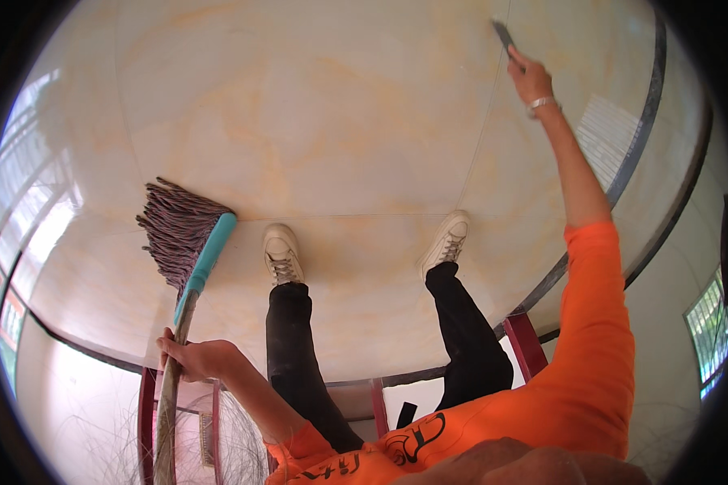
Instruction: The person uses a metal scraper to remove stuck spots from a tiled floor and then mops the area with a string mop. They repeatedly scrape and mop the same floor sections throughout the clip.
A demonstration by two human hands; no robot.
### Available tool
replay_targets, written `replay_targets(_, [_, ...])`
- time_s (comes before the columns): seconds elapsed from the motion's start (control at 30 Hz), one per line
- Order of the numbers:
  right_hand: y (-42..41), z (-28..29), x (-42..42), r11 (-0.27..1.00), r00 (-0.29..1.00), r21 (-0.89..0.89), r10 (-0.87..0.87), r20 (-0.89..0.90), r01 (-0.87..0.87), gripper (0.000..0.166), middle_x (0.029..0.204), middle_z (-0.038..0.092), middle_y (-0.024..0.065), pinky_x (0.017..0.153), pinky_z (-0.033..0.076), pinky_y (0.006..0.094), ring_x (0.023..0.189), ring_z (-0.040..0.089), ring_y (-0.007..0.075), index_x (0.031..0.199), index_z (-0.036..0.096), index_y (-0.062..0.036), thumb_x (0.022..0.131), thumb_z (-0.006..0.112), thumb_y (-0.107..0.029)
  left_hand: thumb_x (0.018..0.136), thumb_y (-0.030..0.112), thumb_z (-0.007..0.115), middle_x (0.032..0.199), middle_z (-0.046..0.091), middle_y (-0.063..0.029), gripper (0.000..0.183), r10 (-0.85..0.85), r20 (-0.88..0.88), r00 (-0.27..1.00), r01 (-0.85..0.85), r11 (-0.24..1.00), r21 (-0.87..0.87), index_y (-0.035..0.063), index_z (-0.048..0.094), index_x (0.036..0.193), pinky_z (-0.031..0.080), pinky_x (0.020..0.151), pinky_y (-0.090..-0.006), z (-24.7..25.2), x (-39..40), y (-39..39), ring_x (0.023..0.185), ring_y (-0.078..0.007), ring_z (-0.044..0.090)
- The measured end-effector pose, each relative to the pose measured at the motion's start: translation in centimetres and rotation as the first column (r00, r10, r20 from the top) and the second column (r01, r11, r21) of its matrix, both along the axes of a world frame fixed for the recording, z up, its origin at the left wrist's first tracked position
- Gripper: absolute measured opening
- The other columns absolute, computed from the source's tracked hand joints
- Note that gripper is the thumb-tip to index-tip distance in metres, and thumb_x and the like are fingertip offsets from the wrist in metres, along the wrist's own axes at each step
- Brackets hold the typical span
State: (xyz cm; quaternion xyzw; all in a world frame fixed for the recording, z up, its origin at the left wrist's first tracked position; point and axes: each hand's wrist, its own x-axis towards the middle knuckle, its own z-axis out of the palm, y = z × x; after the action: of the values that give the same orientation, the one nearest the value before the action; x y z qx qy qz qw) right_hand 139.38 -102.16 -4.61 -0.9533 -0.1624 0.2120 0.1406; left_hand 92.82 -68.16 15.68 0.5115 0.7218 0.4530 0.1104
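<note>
My left hand (pixel 201 359) is closed around the wooden handle (pixel 168 400) of a mop, below its turquoise clamp. The mop's head (pixel 181 227) has dark brownish, twisted yarn strands, spread on the floor to the left of my feet. Farther out on the right, my right hand (pixel 532 79) grips a dark, narrow hand tool (pixel 503 35), its tip pointing away from me near a tile joint. Blur hides what kind of tool it is. A light-coloured bracelet (pixel 542 103) circles the right wrist.
Glossy marbled floor tiles (pixel 340 139) spread before me, reflecting windows at the left. My white sneakers (pixel 281 245) stand apart on them. A dark border strip (pixel 640 130) curves along the right. Dark-red frame posts (pixel 525 345) rise behind me. A barred window (pixel 711 327) is at far right.
</note>
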Motion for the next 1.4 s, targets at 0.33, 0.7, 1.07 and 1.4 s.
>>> replay_targets(0.33, [2.9, 1.6, 0.7, 0.980, 0.968, -0.076, -0.195, -0.158, 0.185, 0.039, 0.098, 0.063, 0.0182, 0.083, 0.046, 0.0327, 0.090, 0.062, 0.0287, 0.118, 0.057, -0.0139, 0.081, 0.056, -0.027, 0.079, 0.011, 0.064, 0.080, 0.065, -0.0126, 0.016, -0.004, 0.051, 0.999, 0.001, 0.998, 0.056, -0.0015, 0.054, 0.079, 0.044, 0.084, -0.0321, -0.2, 0.1, 0.0, 0.079, -0.0183, 0.060])
replay_targets(0.7, [1.0, -1.0, 0.0, 0.982, 0.984, -0.066, -0.179, 0.013, 0.179, 0.041, 0.089, 0.063, 0.0198, 0.079, 0.047, 0.0376, 0.085, 0.061, 0.0333, 0.116, 0.058, -0.0137, 0.081, 0.052, -0.033, 0.080, 0.010, 0.064, 0.082, 0.064, -0.0138, 0.017, -0.041, 0.061, 0.997, 0.037, 0.997, 0.061, -0.0016, 0.052, 0.082, 0.043, 0.086, -0.0327, -1.1, -0.6, 0.0, 0.081, -0.0193, 0.060])
replay_targets(1.07, [1.3, -1.2, -3.0, 0.978, 0.979, -0.076, -0.200, -0.049, 0.196, 0.042, 0.089, 0.064, 0.0193, 0.077, 0.048, 0.0377, 0.084, 0.061, 0.0348, 0.118, 0.056, -0.0104, 0.082, 0.050, -0.032, 0.079, 0.011, 0.065, 0.081, 0.065, -0.0133, 0.017, -0.007, 0.039, 0.999, 0.004, 0.997, 0.072, -0.0022, 0.054, 0.081, 0.044, 0.085, -0.0328, -1.1, -0.2, -0.2, 0.082, -0.0192, 0.060])
replay_targets(1.4, [1.8, -2.8, -6.2, 0.972, 0.970, 0.094, -0.225, 0.093, 0.216, 0.044, 0.081, 0.062, 0.0220, 0.074, 0.048, 0.0400, 0.081, 0.059, 0.0390, 0.120, 0.053, -0.0075, 0.082, 0.050, -0.028, 0.080, 0.010, 0.064, 0.082, 0.065, -0.0126, 0.016, -0.023, 0.041, 0.999, 0.021, 0.998, 0.051, -0.0018, 0.054, 0.081, 0.044, 0.086, -0.0327, -0.8, 0.9, -0.5, 0.083, -0.0190, 0.060])
